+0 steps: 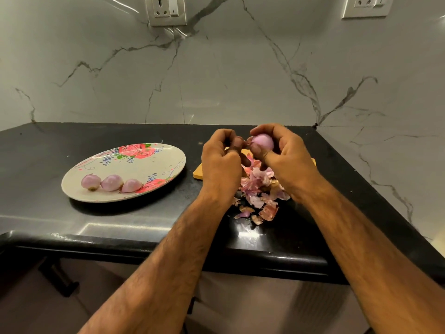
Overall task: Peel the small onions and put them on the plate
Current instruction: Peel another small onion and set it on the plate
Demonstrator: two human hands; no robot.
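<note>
At frame centre we note the right hand (pixel 281 155) cupping the onion (pixel 263 142) while the left hand (pixel 222 157) pinches its skin (barely visible); strip fully before plating.

I am seeing a cream plate (pixel 134 172) showing red roses, green leaves and blue sprigs. The onions (pixel 111 182) are showing pale purple. The counter (pixel 72 218) is reading black, the wall (pixel 216 80) white with grey veins, the board (pixel 198 173) yellow-orange, the peels (pixel 258 189) pink and rust.

Right hand (pixel 286 160) holds onion (pixel 263 142); left hand (pixel 220 162) pinches at its tip; three peeled onions (pixel 110 182) on plate (pixel 144 165).
</note>
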